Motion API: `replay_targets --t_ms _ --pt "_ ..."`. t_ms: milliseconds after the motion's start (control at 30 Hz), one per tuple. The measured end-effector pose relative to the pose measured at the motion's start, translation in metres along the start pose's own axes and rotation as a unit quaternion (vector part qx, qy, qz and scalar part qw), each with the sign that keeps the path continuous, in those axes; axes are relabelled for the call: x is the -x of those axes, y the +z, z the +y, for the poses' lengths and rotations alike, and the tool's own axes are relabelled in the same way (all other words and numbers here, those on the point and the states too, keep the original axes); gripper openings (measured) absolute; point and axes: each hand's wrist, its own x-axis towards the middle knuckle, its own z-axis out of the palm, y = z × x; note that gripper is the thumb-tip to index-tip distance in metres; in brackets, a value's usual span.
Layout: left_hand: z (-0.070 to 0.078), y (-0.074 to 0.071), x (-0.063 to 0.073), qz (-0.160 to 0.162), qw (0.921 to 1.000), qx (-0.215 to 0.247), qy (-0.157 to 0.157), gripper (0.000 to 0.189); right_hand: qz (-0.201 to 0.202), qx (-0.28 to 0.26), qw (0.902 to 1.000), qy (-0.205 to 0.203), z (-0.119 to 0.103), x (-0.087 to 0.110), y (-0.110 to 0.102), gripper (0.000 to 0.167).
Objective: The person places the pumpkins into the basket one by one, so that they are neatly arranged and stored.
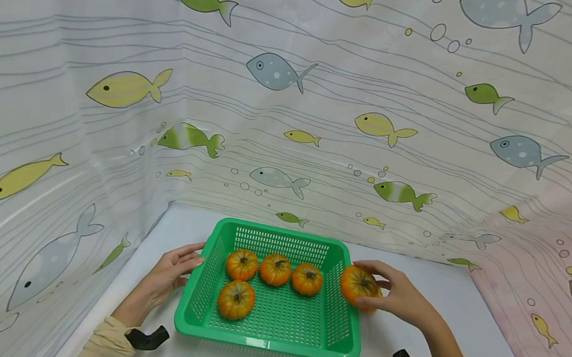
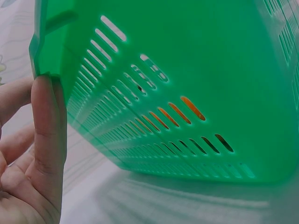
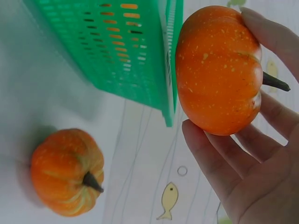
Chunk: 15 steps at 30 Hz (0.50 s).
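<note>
My right hand grips a small orange pumpkin at the right rim of the green basket. Thumb and fingers sit on its stem side in the right wrist view, and its dark stem points toward the palm. Lower down, a second pumpkin lies outside the basket on the white surface; in the head view the held one mostly hides it. Several pumpkins rest inside the basket. My left hand touches the basket's left rim with fairly straight fingers, their tips under the lip.
The basket stands on a white tabletop. A pale curtain printed with fish surrounds the table at the back and sides. Dark wrist mounts sit at both sleeves.
</note>
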Motion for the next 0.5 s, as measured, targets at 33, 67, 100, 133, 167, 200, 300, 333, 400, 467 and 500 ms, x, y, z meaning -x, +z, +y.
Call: replay_targets --t_ms 33,67,100,133,167,200,300,333,400,467,500 --pt "0.0 0.0 0.0 -0.001 1.0 0.0 0.0 0.055 -0.003 -0.001 1.0 0.002 -0.001 -0.002 0.001 0.068" --pt "0.0 0.0 0.0 -0.004 1.0 0.0 0.001 0.057 -0.005 -0.005 1.0 0.004 -0.003 -0.003 0.001 0.069" --pt "0.001 0.001 0.0 -0.005 1.0 0.0 0.002 0.058 -0.009 -0.008 0.9999 0.003 -0.004 -0.004 0.002 0.07" --pt "0.001 0.001 0.0 -0.005 1.0 0.0 0.002 0.059 -0.013 -0.01 0.9999 0.002 -0.006 -0.006 0.002 0.07" --pt "0.001 0.001 0.0 -0.007 1.0 -0.001 0.003 0.06 -0.016 -0.012 0.9998 0.001 -0.007 -0.007 0.003 0.069" --pt "0.001 0.001 0.0 -0.007 1.0 -0.001 0.003 0.06 -0.019 -0.014 0.9997 0.001 -0.008 -0.009 0.004 0.069" --pt "0.0 0.0 0.0 -0.008 1.0 -0.002 0.004 0.058 -0.029 -0.019 0.9994 0.001 -0.013 -0.014 0.007 0.068" --pt "0.0 0.0 0.0 -0.007 1.0 -0.003 0.004 0.056 -0.033 -0.018 0.9993 -0.002 -0.014 -0.015 0.008 0.068" --pt "-0.001 -0.001 -0.001 -0.004 1.0 -0.003 0.003 0.052 -0.04 -0.017 0.9991 -0.006 -0.016 -0.018 0.011 0.067" --pt "-0.002 -0.002 -0.001 -0.002 1.0 -0.005 0.001 0.048 -0.046 -0.019 0.9987 -0.007 -0.017 -0.022 0.013 0.067" --pt "-0.003 -0.003 -0.001 -0.002 1.0 -0.005 0.0 0.046 -0.051 -0.018 0.9985 -0.011 -0.018 -0.023 0.015 0.067"
